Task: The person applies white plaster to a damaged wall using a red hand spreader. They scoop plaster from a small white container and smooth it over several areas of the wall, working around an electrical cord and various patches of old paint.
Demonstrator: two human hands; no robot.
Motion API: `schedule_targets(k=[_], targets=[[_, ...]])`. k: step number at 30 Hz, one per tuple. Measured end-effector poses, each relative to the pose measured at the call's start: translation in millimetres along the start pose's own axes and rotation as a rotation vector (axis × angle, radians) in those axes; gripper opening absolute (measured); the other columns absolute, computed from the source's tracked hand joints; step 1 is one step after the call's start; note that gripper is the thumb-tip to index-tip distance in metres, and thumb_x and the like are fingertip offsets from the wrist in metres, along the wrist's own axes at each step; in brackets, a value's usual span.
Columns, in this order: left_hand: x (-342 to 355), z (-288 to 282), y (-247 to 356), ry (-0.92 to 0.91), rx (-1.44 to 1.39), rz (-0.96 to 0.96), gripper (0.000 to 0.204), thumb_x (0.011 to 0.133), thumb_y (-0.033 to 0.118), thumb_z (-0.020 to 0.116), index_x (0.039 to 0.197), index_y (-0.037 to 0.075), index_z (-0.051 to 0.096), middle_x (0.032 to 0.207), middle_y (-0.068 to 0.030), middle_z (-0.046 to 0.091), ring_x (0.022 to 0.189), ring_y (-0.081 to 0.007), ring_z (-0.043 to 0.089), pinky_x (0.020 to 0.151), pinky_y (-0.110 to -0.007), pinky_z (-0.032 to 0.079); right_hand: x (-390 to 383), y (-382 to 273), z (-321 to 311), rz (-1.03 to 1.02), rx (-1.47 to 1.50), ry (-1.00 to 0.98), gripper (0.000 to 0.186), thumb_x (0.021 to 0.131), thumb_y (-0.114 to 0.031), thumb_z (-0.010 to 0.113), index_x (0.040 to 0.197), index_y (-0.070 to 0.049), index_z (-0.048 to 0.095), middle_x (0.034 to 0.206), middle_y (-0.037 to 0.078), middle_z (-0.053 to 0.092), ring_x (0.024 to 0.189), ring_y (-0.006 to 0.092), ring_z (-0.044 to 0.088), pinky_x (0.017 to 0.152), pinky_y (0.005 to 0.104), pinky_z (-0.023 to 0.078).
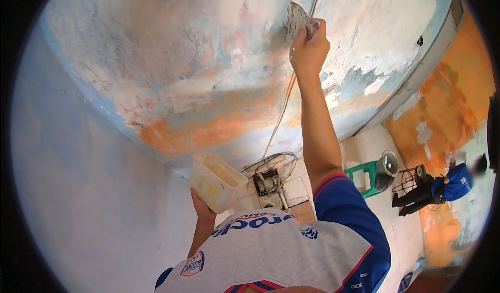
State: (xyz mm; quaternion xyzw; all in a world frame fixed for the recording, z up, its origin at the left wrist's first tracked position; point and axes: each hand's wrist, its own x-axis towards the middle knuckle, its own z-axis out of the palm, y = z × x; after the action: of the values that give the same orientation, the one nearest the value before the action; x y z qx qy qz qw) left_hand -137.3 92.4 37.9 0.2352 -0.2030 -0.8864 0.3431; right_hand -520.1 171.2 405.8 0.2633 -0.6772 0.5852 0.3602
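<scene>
- The scraper, at one o'clock, shows a flat, wedge-shaped metal blade smeared with pale, dried-looking paste.
- The right hand is closed round its grip, thumb pressed along it, presumably to steady the blade; the arm reaches high. Whether blade meets wall I cannot tell.
- Behind spreads the wall: chalky, rough, patched in white, pale blue and orange, its smooth coat broken.
- A thin cable runs down it, passing behind the right hand.
- At seven o'clock, the left hand is partly curled against the lower side of a tub, apparently bearing it mouth-up near the body; its hidden fingers leave their closure unclear. The tub is boxy, off-white plastic, stained cream inside.
- Near half past five, a grimy metal machine sits on floor tiles.
- At four o'clock, a green plastic stool supports a dark bucket.
- Beyond, a co-worker in blue faces an orange, peeling wall.
</scene>
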Motion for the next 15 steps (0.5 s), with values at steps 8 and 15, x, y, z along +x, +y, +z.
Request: schedule_targets(k=[8, 15], targets=[[1, 5, 2, -0.073, -0.041, -0.007, 0.063, 0.108, 0.053, 0.024, 0.152, 0.009, 0.036, 0.151, -0.0116, 0.046, 0.137, -0.0313, 0.046, 0.114, -0.046, 0.039, 0, 8, -14, -0.108, 0.161, 0.050, 0.017, 0.093, -0.009, 0.060, 0.107, 0.000, 0.059, 0.077, 0.019, 0.068, 0.067, 0.0256, 0.069, 0.066, 0.0364, 0.052], [9, 23, 10, -0.074, 0.003, -0.013, 0.064, 0.107, 0.053, 0.024, 0.151, 0.009, 0.039, 0.149, -0.0117, 0.049, 0.137, -0.0315, 0.047, 0.114, -0.046, 0.039, -27, 16, -24, -0.042, 0.488, -0.112, 0.020, 0.092, -0.010, 0.067, 0.107, 0.001, 0.060, 0.084, 0.009, 0.069, 0.072, 0.0153, 0.063, 0.068, 0.0295, 0.051]])
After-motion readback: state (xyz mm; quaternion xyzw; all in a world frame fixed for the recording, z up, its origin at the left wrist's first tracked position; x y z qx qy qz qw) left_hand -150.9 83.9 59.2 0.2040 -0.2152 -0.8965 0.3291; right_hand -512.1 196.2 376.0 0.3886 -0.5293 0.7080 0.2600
